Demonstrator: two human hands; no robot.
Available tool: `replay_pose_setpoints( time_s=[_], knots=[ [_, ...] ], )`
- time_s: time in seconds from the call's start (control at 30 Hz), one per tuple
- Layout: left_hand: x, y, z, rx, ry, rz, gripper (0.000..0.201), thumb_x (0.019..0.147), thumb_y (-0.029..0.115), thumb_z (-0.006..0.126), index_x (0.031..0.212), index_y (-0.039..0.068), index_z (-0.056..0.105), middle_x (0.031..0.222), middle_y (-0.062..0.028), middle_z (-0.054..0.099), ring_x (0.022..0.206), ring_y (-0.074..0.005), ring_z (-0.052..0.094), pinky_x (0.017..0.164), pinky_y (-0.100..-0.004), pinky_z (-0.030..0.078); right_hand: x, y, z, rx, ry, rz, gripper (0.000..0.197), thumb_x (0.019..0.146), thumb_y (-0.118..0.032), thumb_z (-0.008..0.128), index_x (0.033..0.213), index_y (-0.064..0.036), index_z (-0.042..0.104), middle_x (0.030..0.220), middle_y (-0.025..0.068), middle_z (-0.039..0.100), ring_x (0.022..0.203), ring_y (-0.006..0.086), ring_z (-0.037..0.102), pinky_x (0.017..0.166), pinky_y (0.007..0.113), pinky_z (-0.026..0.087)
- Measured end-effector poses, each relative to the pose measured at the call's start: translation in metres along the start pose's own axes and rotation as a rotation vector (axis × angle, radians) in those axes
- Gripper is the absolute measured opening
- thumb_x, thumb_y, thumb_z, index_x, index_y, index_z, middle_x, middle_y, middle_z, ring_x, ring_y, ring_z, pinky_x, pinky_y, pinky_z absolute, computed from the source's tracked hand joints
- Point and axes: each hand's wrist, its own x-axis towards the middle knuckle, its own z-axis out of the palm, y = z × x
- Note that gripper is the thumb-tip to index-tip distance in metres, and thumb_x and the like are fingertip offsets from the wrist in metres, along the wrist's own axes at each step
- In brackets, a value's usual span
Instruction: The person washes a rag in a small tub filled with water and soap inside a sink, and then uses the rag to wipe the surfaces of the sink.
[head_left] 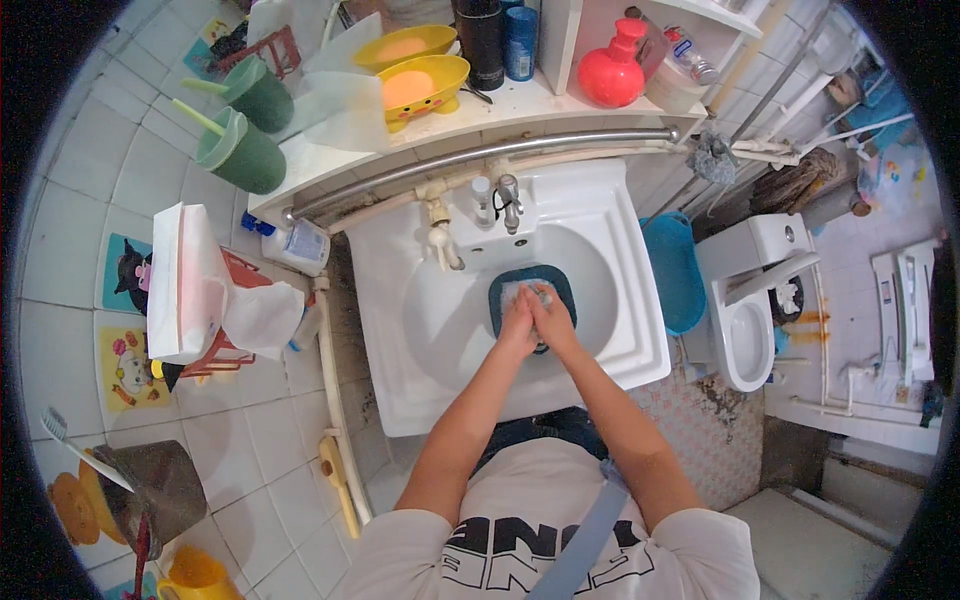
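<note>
Both forearms reach into a white sink [622, 370], and my hands meet over a small dark teal square tub [566, 285] inside its bowl. My left hand [517, 322] presses against my right hand [553, 318], with the fingers of both closed together. Between and beside the fingers shows something whitish [512, 290], foam or a wet cloth; I cannot tell which. The hands cover most of the tub's inside. Behind them stand a metal tap [510, 205] and, farther left, a beige tap [440, 240].
A metal rail [480, 168] runs behind the sink, below a shelf with yellow soap dishes [425, 88] and a red bottle [612, 72]. Green cups [240, 155] and a tissue pack [185, 285] are at left. A blue basin [672, 275] and a toilet [748, 340] stand right.
</note>
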Motion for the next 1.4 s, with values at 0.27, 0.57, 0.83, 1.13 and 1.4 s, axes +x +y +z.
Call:
replay_pose_setpoints(
  time_s=[0.27, 0.57, 0.83, 1.13, 1.4],
  knots=[
    [0.013, 0.004, -0.024, 0.241, 0.052, 0.094, 0.041, 0.093, 0.050, 0.043, 0.100, 0.011, 0.053, 0.087, -0.0026, 0.057, 0.072, -0.0146, 0.056, 0.050, -0.0320, 0.046, 0.006, -0.013, 0.009, 0.285, -0.242, 0.471, 0.061, 0.087, -0.053, 0.049, 0.090, 0.0064, 0.061, 0.082, 0.0119, 0.061, 0.070, 0.0171, 0.058, 0.054, 0.030, 0.048],
    [0.010, 0.001, -0.032, 0.403, 0.087, 0.191, 0.043, 0.092, 0.048, 0.045, 0.087, 0.008, 0.059, 0.071, -0.0024, 0.057, 0.052, -0.0129, 0.051, 0.035, -0.0276, 0.034, 0.005, 0.011, 0.025, 0.045, -0.174, 0.213, 0.062, 0.096, -0.046, 0.030, 0.089, 0.0070, 0.061, 0.076, 0.0221, 0.063, 0.064, 0.0279, 0.063, 0.059, 0.038, 0.050],
    [0.013, -0.007, -0.042, 0.615, 0.058, 0.253, 0.045, 0.093, 0.044, 0.044, 0.080, 0.004, 0.061, 0.061, -0.0041, 0.055, 0.044, -0.0142, 0.049, 0.034, -0.0281, 0.034, 0.008, 0.050, 0.024, -0.400, -0.022, -0.184, 0.056, 0.097, -0.043, 0.032, 0.093, 0.0048, 0.061, 0.070, 0.0149, 0.061, 0.065, 0.0211, 0.064, 0.053, 0.033, 0.049],
    [0.006, 0.020, -0.102, 0.652, -0.110, 0.205, 0.030, 0.083, 0.021, 0.067, 0.109, 0.010, 0.059, 0.096, -0.0041, 0.060, 0.084, -0.0136, 0.058, 0.069, -0.0292, 0.049, -0.009, 0.031, -0.003, 0.508, -0.202, 0.638, 0.055, 0.092, -0.053, 0.040, 0.123, -0.0069, 0.046, 0.110, 0.0089, 0.059, 0.087, 0.0208, 0.063, 0.069, 0.036, 0.055],
    [0.014, 0.031, -0.136, 0.550, -0.081, 0.356, 0.022, 0.085, 0.020, 0.064, 0.101, 0.006, 0.059, 0.085, -0.0002, 0.057, 0.079, -0.0088, 0.053, 0.062, -0.0243, 0.044, -0.014, 0.012, 0.002, 0.865, -0.264, 0.616, 0.054, 0.091, -0.050, 0.047, 0.125, -0.0083, 0.045, 0.118, 0.0091, 0.055, 0.098, 0.0220, 0.059, 0.074, 0.035, 0.054]
  ],
)
